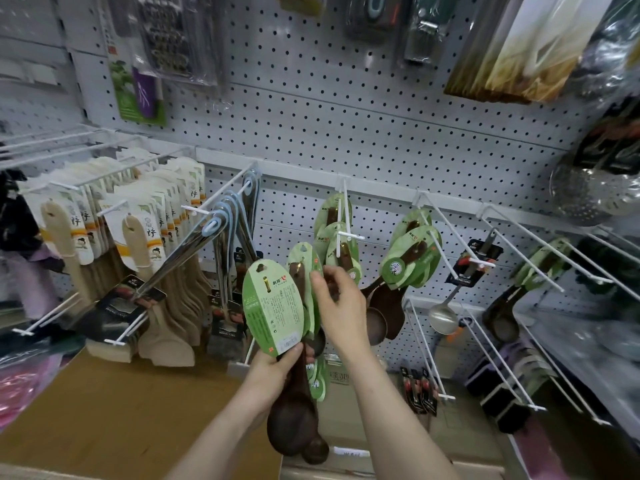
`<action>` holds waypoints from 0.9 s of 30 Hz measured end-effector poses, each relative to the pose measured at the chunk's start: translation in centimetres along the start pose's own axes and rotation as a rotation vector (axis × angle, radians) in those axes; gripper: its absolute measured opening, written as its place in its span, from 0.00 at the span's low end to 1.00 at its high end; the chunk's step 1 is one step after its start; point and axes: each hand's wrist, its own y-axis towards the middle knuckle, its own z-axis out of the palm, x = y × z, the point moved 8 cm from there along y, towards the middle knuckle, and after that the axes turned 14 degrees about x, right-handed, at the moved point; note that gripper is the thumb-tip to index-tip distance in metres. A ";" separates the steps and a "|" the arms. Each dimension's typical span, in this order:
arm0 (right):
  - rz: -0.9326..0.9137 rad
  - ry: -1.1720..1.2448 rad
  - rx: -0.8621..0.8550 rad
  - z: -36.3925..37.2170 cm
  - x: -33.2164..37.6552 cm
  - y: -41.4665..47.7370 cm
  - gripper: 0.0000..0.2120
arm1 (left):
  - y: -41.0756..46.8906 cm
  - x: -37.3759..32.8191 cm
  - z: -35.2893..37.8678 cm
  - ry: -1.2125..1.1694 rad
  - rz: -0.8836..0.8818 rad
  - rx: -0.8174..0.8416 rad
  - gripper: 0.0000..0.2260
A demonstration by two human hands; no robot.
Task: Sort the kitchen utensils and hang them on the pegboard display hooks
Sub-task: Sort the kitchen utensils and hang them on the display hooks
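My left hand grips a bunch of dark wooden spoons by their handles, bowls hanging down. Each spoon carries an oval green card. My right hand pinches the top of one spoon in the bunch, just below a white hook on the pegboard. That hook holds a few green-carded wooden spoons. More of the same hang on the hook to the right.
Pale wooden spatulas fill hooks at the left, steel utensils with blue loops hang beside them. A steel ladle and long bare hooks jut out at the right. A brown cardboard box lies below.
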 end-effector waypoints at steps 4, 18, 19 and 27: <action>0.025 0.137 0.061 0.3 0.3 -1.1 0.11 | -1.1 0.4 0.5 0.070 0.011 0.040 0.07; 0.078 0.361 0.015 -1.3 0.1 -6.2 0.09 | -4.2 2.2 1.7 0.152 0.000 0.131 0.08; 0.081 0.376 0.012 -1.5 0.1 -6.6 0.10 | -4.2 2.4 1.7 0.158 0.004 0.131 0.10; 0.097 0.462 -0.063 -4.9 -1.0 -8.9 0.10 | -3.3 3.5 4.2 0.228 0.022 0.196 0.10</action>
